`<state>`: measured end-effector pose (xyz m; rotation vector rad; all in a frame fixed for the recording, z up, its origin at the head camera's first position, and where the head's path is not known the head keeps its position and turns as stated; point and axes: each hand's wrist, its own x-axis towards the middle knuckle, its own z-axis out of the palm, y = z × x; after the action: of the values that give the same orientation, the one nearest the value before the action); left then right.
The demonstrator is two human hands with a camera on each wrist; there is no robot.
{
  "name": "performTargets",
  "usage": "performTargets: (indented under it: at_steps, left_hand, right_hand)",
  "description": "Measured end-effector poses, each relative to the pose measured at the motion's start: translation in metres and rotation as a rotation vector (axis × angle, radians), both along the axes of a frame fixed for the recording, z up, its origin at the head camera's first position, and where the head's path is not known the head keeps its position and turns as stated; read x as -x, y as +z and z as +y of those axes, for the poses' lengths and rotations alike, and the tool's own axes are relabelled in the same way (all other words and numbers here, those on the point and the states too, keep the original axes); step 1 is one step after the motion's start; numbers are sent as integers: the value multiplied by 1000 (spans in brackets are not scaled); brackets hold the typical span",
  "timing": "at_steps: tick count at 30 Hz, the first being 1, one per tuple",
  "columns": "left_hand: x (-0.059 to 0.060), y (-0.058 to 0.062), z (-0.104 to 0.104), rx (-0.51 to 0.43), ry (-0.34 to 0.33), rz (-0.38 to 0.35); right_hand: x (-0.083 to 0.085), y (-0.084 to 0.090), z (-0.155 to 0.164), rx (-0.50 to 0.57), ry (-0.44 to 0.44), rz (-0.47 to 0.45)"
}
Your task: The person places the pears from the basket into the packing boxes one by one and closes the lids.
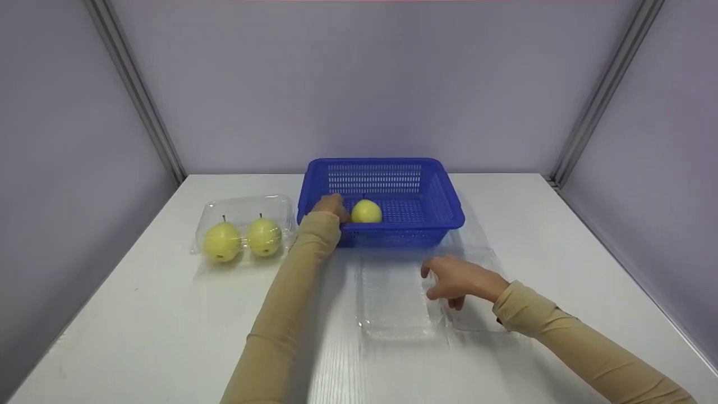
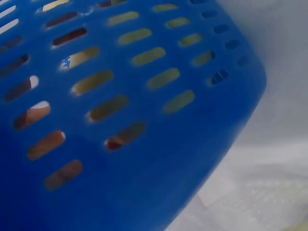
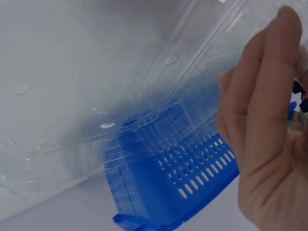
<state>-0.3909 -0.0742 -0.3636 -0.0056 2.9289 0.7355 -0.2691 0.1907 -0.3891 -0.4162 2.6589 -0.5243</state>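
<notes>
Nearest on the white desk point(image 1: 168, 336) lies an open clear clamshell tray point(image 1: 395, 306), its long axis running away from the person, its lid half folded out to the right. The right hand point(image 1: 460, 279) rests over the hinge line between the two halves, fingers loosely spread and touching the plastic rather than pinching it. That thin shell looks light, springy and slick — likely to buckle or skid if squeezed, so a flat press or a hold at the rim would suit it best.

Beyond it stands the blue basket point(image 1: 426, 224), long side across the desk. Inside, near its left front corner, sits a yellow pear point(image 1: 366, 211) with its stem end up. The left hand point(image 1: 331, 205) reaches over the basket's left rim and lies against the pear's left side; whether its grip has closed round the fruit cannot be told. The pear should feel firm, fairly heavy and smooth, and bruisable — best cupped round its broad belly.

Left of the basket, a second clamshell point(image 1: 244, 213) holds two pears point(image 1: 242, 239), stems upward.
</notes>
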Motion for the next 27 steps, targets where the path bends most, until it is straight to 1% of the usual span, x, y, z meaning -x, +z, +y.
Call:
performTargets:
  at_steps: [3, 6, 9, 13, 16, 19, 21, 23, 27]
  left_hand:
    - [1, -1, -4, -7, -39, 53]
    - [4, 2, -10, -19, -111, 122]
    - [5, 8, -18, -86, -176, 197]
    - [3, 15, -29, -196, -212, 289]
    - [-2, 18, -32, -254, -228, 355]
    - [-10, 20, -30, -280, -249, 424]
    - [-16, 21, -27, -288, -280, 459]
    - [-23, 21, -22, -304, -319, 466]
    - [-37, 18, -12, -335, -409, 437]
  right_hand:
    - [-1, -1, -1, 5, 4, -2]
    - [-1, -3, -1, 9, -1, 4]
    - [-1, -3, -1, 12, -9, 13]
    - [-2, -3, -2, 22, 8, 14]
    - [-2, -2, -3, 29, 30, 12]
    - [-2, -2, -4, 34, 47, 14]
    - [-2, -2, -5, 33, 48, 19]
    - [-1, -3, -6, 27, 51, 27]
    - [0, -4, -7, 20, 48, 38]
